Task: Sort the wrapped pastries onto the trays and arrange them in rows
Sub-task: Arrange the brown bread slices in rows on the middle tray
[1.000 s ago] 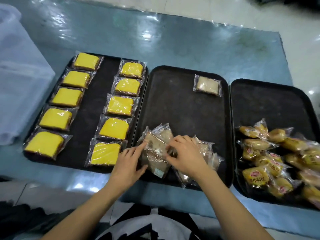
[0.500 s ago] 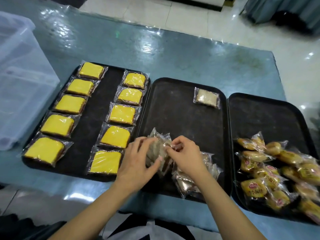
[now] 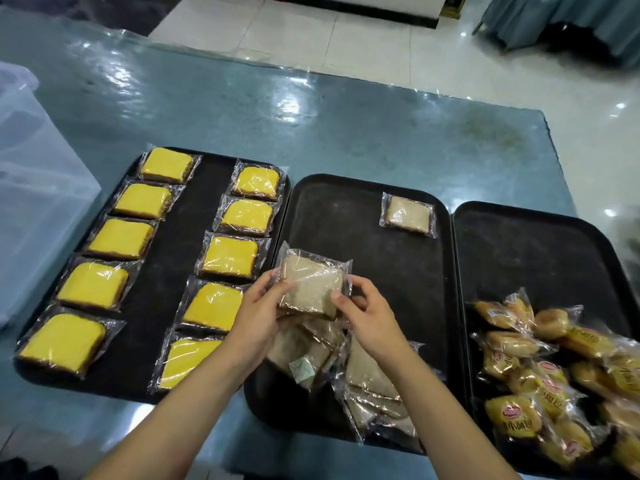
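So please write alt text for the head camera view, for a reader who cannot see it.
Both hands, left hand and right hand, hold one wrapped brown pastry above the middle tray, over a loose pile of similar packets. The left tray holds two rows of yellow cakes; the right tray holds heaped bagged buns.

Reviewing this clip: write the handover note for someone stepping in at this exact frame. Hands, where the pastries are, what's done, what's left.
Left hand and right hand: together holding one brown wrapped pastry above the middle tray.
Left tray: eleven yellow pastries in two rows; looks done.
Middle tray: one brown pastry placed at the far right corner; a loose brown pile at the near edge.
Right tray: bun packets heaped at the near end, unsorted.
Left: set down the held pastry, row out the brown pile, then the buns.
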Tool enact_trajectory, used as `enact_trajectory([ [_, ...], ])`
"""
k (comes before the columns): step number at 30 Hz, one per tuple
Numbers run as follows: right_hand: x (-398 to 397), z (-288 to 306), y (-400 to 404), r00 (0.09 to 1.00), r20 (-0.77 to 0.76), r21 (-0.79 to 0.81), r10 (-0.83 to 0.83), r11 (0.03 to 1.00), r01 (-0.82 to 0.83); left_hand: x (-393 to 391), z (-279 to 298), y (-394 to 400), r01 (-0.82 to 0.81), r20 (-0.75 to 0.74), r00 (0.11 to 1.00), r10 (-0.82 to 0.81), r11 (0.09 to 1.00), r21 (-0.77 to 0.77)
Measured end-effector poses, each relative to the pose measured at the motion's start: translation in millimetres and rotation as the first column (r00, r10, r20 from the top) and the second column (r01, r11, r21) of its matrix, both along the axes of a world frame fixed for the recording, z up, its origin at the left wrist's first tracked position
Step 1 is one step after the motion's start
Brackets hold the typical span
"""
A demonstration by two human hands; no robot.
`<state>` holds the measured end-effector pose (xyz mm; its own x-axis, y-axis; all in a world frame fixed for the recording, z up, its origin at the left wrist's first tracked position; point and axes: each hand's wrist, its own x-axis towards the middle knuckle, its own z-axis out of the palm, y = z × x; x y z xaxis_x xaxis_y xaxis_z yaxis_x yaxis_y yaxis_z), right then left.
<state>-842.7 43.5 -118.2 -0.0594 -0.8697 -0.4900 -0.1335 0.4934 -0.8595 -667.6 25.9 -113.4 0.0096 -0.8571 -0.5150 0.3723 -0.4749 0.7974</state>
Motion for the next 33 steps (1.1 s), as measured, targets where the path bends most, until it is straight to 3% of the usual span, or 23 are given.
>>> enact_trajectory([
  [2, -5.6, -11.2, -10.7, 0.995, 0.052, -0.031, -0.083, 0.996, 0.085, -5.6, -8.7, -11.5, -0.002, 0.011, 1.000, 0.002, 1.000, 0.031],
  [6, -24.7, -38.0, -40.0, 0.981, -0.106, -0.084, -0.163, 0.984, 0.155, -10.8, -43.1, -35.5, 0.111, 0.464, 0.883, -0.078, 0.993, -0.045],
  [9, -33.8, -51.8, -71.0, 0.970, -0.197, -0.110, -0.144, 0.986, 0.124, -27.1, -61.6, -63.6, 0.165, 0.540, 0.837, -0.090, 0.982, -0.091],
  [13, -44.4, -61.2, -132.3, 0.972, -0.211, -0.138, -0.100, 0.988, 0.071, -40.6, -82.4, -128.9, 0.307, 0.707, 0.703, -0.081, 0.931, -0.199],
  [15, -46.8, -67.2, -161.1, 0.951, -0.305, -0.158, -0.048, 0.987, -0.001, -42.8, -89.1, -158.8, 0.385, 0.822, 0.567, -0.055, 0.900, -0.206],
  [16, -47.3, -72.0, -171.8, 0.901, -0.433, -0.168, -0.002, 0.983, -0.079, -44.1, -92.2, -168.7, 0.422, 0.891, 0.451, -0.040, 0.890, -0.174],
  [19, -49.9, -93.6, -182.0, 0.620, -0.781, -0.188, 0.080, 0.916, -0.355, -49.5, -108.4, -173.9, 0.595, 0.993, 0.116, 0.011, 0.800, -0.078],
  [21, -51.0, -107.0, -179.3, 0.506, -0.848, -0.149, 0.160, 0.844, -0.516, -53.1, -120.6, -166.1, 0.712, 0.999, -0.036, -0.040, 0.701, 0.054],
  [23, -51.2, -123.1, -175.9, 0.439, -0.871, -0.099, 0.221, 0.796, -0.597, -53.1, -132.8, -162.0, 0.723, 0.983, -0.142, -0.121, 0.666, 0.186],
  [26, -50.9, -135.1, -183.9, 0.399, -0.885, -0.076, 0.240, 0.771, -0.633, -49.1, -139.9, -167.9, 0.700, 0.975, -0.195, -0.109, 0.681, 0.216],
  [33, -49.0, -131.6, -213.0, 0.358, -0.891, -0.026, 0.280, 0.756, -0.654, -51.2, -132.5, -190.2, 0.669, 0.965, -0.228, -0.131, 0.698, 0.253],
])
